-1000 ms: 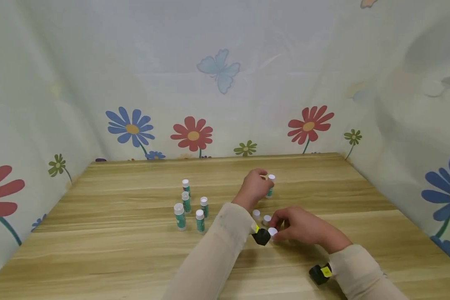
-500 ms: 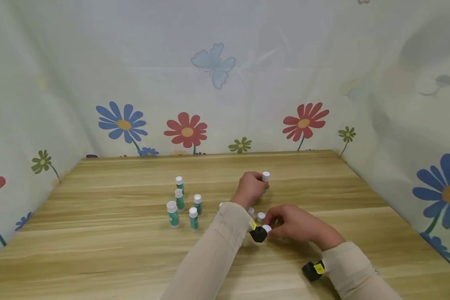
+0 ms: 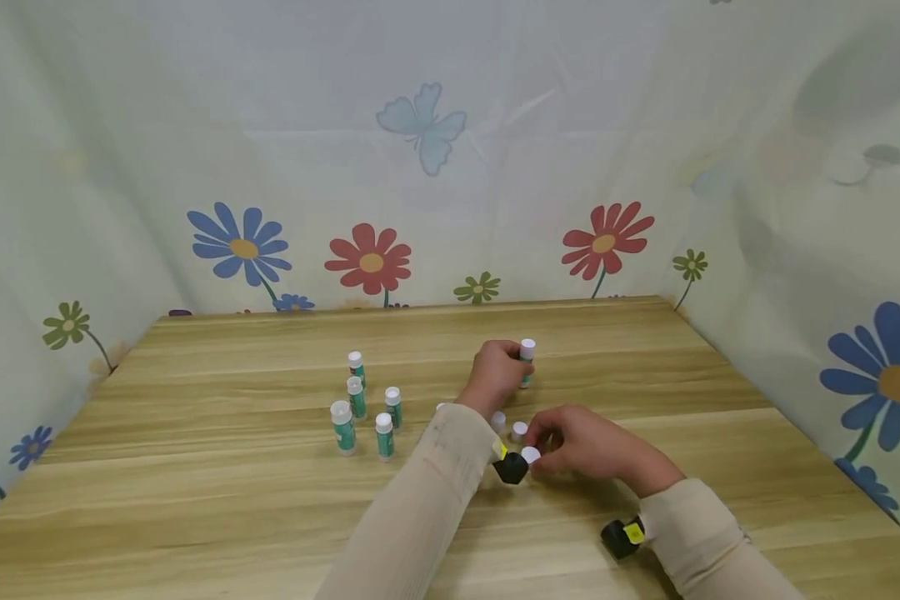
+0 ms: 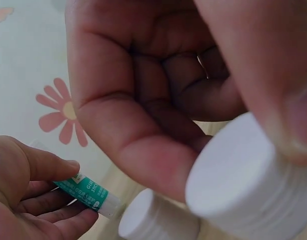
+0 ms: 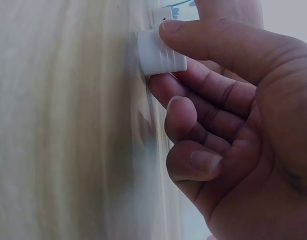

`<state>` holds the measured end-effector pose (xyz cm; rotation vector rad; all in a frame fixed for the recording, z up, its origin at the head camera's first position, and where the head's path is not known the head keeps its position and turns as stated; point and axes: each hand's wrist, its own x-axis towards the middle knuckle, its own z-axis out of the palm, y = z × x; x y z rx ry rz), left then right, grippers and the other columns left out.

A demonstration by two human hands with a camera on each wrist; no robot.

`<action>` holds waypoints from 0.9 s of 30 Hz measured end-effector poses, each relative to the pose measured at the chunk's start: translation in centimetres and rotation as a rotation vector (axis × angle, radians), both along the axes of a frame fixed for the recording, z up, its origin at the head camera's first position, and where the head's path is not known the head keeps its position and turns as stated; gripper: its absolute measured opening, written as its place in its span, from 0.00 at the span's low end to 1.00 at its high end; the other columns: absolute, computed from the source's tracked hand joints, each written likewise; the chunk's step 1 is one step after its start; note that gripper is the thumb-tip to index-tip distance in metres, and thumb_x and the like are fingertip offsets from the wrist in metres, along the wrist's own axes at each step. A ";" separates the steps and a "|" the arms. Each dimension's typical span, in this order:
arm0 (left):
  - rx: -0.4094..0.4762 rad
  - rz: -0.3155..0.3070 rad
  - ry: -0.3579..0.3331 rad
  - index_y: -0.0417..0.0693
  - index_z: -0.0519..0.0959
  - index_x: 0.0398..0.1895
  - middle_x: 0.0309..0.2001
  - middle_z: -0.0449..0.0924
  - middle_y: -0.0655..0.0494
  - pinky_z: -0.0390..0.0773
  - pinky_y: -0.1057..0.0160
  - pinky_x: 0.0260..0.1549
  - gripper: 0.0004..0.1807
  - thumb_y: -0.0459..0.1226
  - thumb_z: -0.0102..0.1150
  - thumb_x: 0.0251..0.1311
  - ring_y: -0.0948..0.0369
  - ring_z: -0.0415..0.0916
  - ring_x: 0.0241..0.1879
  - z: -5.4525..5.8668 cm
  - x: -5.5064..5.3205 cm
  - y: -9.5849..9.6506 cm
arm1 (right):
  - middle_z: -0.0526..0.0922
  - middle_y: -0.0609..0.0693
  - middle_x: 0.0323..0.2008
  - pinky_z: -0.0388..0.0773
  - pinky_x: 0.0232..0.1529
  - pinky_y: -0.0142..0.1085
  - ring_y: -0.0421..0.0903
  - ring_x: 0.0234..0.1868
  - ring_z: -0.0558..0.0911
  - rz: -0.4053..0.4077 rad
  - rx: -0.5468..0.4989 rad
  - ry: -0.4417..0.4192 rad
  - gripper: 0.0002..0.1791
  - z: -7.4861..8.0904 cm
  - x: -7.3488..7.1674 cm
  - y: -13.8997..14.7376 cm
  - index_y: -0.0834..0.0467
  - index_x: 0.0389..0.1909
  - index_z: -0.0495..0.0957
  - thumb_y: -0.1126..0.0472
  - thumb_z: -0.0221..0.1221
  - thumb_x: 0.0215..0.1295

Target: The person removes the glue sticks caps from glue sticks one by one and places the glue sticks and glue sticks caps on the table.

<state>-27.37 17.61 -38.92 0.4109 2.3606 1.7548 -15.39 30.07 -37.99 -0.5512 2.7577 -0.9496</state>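
My left hand grips an upright glue stick with a white cap and green label, at the far right of the table. In the left wrist view the thumb and fingers close round that glue stick. Nearer me, my right hand pinches a white ridged cap between thumb and fingers. The right wrist view has this cap at the tabletop, its other fingers loosely curled. Two more white caps stand just beyond it.
Several glue sticks stand upright in a loose group to the left of my left forearm. A white top peeks out behind that sleeve. Flowered cloth surrounds the wooden table at the back and sides.
My left hand's fingers have closed round the glue stick at the far right. The right hand keeps its hold on the cap. The head view has shifted slightly.
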 end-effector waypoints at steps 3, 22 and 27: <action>0.020 -0.001 0.007 0.42 0.83 0.41 0.38 0.84 0.53 0.73 0.69 0.32 0.09 0.30 0.63 0.57 0.63 0.74 0.34 0.4 0.0 -0.7 | 0.82 0.45 0.31 0.75 0.33 0.30 0.39 0.31 0.77 0.012 0.004 0.014 0.10 0.1 -0.3 -0.4 0.55 0.36 0.80 0.60 0.69 0.53; 0.025 -0.083 0.051 0.47 0.82 0.50 0.43 0.84 0.57 0.80 0.57 0.48 0.14 0.36 0.63 0.61 0.63 0.79 0.41 4.7 2.5 -4.5 | 0.81 0.53 0.42 0.76 0.30 0.32 0.44 0.33 0.75 -0.192 -0.050 0.121 0.18 2.9 0.3 -0.2 0.58 0.48 0.77 0.53 0.65 0.62; -0.011 -0.120 0.128 0.51 0.82 0.49 0.43 0.84 0.60 0.80 0.59 0.45 0.13 0.39 0.63 0.62 0.64 0.78 0.40 6.3 3.6 -5.9 | 0.82 0.50 0.39 0.75 0.29 0.32 0.43 0.32 0.76 -0.312 -0.122 0.228 0.18 3.8 0.2 -1.3 0.57 0.49 0.77 0.51 0.63 0.64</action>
